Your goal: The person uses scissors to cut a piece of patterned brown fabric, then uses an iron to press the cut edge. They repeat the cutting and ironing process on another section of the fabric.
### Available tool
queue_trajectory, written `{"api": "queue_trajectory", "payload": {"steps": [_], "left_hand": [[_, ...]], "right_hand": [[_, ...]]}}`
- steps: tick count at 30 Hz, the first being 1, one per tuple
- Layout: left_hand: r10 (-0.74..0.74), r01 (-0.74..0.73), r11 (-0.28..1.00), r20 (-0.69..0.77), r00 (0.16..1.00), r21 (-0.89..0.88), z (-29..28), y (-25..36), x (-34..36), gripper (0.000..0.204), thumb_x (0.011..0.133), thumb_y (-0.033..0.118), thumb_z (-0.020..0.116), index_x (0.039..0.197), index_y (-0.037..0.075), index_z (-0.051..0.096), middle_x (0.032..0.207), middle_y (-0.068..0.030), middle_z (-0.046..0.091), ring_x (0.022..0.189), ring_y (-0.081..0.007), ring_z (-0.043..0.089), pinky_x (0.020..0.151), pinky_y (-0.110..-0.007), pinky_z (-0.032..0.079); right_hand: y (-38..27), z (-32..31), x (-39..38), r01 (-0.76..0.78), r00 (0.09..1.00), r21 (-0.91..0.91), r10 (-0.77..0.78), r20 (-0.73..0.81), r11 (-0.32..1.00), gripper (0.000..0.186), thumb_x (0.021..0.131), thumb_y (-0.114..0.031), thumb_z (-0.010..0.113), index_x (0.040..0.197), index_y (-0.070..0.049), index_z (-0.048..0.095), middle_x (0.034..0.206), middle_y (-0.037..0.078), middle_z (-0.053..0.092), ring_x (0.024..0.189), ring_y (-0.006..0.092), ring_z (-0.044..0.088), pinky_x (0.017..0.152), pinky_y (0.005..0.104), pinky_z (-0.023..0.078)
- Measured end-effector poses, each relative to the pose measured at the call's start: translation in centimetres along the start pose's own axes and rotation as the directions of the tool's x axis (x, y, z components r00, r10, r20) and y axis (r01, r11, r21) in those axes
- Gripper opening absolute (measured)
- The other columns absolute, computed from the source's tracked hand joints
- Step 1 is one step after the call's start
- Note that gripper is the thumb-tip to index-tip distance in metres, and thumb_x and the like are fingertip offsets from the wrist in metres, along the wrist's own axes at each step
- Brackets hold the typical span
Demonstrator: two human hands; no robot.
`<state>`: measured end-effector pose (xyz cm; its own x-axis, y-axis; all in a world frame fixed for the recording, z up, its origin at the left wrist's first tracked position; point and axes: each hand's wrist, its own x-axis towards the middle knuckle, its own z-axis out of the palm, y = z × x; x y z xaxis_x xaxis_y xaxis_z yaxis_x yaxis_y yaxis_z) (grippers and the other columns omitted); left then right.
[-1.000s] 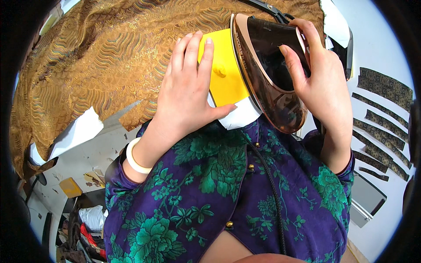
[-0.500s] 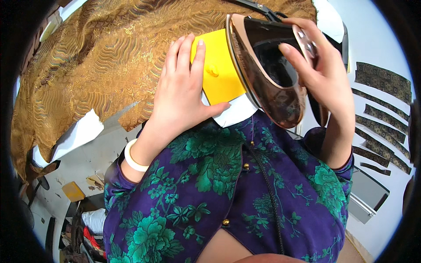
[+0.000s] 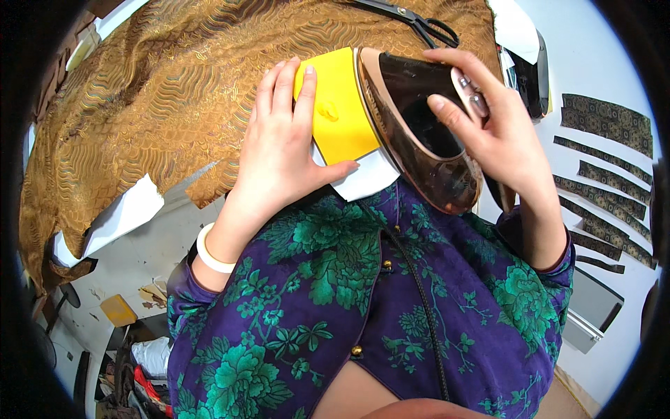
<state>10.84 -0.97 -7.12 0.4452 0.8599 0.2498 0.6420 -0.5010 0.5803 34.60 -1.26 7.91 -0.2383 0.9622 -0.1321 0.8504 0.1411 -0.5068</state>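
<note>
My left hand (image 3: 276,153) lies with fingers stretched out on a bright yellow cloth piece (image 3: 342,94) with a small raised bit in its middle. White paper (image 3: 364,180) shows beneath the yellow piece near my thumb. My right hand (image 3: 499,140) grips a glossy dark-brown iron (image 3: 412,167), its plate edge beside the right edge of the yellow piece. Under these spreads gold-brown patterned fabric (image 3: 160,77). Black scissors (image 3: 419,24) lie on it beyond the iron.
A white paper strip (image 3: 118,223) lies along the fabric's near-left edge. At the right, several dark patterned strips (image 3: 604,122) lie on a white surface, with a grey flat object (image 3: 593,307) lower down. A yellow board (image 3: 117,311) and piled items (image 3: 150,359) are at lower left.
Both hands have shifted leftward, the iron and yellow piece with them. The iron's far end has moved toward me, and more of the scissors now shows above it.
</note>
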Motion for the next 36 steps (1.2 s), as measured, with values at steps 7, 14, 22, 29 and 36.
{"api": "queue_trajectory", "payload": {"steps": [7,14,22,29,36], "left_hand": [[-0.005,0.005,1.000,0.003,1.000,-0.016,0.0,0.1,-0.1,0.117,0.060,0.047,0.091,0.150,-0.005,0.036,0.152,-0.0260,0.035,0.143,-0.0484,0.032,0.119,-0.054,0.032],[0.004,-0.004,1.000,-0.016,1.000,0.005,0.2,0.8,0.2,0.109,0.061,0.043,0.090,0.144,-0.011,0.041,0.149,-0.0273,0.038,0.142,-0.0452,0.033,0.117,-0.050,0.035],[0.010,-0.010,1.000,-0.017,1.000,0.022,0.3,1.0,0.3,0.111,0.060,0.042,0.091,0.144,-0.011,0.041,0.149,-0.0278,0.038,0.142,-0.0454,0.033,0.117,-0.050,0.035],[0.112,-0.111,0.992,-0.019,0.994,0.061,-0.2,1.4,0.1,0.112,0.060,0.041,0.092,0.147,-0.007,0.040,0.155,-0.0275,0.034,0.148,-0.0447,0.027,0.123,-0.052,0.027],[0.249,-0.289,0.934,0.198,0.948,0.210,0.0,0.4,-0.9,0.089,0.071,0.030,0.087,0.148,0.010,0.047,0.150,-0.0175,0.046,0.145,-0.0391,0.037,0.124,-0.060,0.022]], "right_hand": [[0.5,0.4,2.5,0.060,0.998,-0.124,-0.062,-0.015,0.990,0.034,0.095,-0.018,0.067,0.127,-0.008,0.060,0.096,0.019,0.072,0.088,0.0279,0.070,0.077,0.0367,0.055],[0.7,0.8,2.4,0.151,0.985,-0.152,-0.162,-0.063,0.977,0.036,0.098,-0.017,0.066,0.131,-0.008,0.058,0.100,0.014,0.072,0.089,0.0131,0.068,0.079,0.0313,0.055],[0.1,0.0,2.7,-0.015,1.000,-0.110,0.015,-0.001,0.994,0.035,0.098,-0.016,0.066,0.131,-0.007,0.059,0.107,0.014,0.073,0.101,0.0197,0.070,0.089,0.0327,0.054],[0.5,-0.7,0.1,-0.201,0.978,-0.016,0.202,0.052,0.979,0.039,0.098,-0.020,0.067,0.135,-0.012,0.059,0.098,0.007,0.072,0.086,0.0140,0.068,0.078,0.0298,0.054],[5.0,-2.8,-3.3,-0.028,0.942,0.188,0.088,-0.323,0.982,0.043,0.100,-0.029,0.068,0.138,-0.009,0.059,0.081,-0.004,0.061,0.059,0.0010,0.051,0.050,0.0175,0.038]]}}
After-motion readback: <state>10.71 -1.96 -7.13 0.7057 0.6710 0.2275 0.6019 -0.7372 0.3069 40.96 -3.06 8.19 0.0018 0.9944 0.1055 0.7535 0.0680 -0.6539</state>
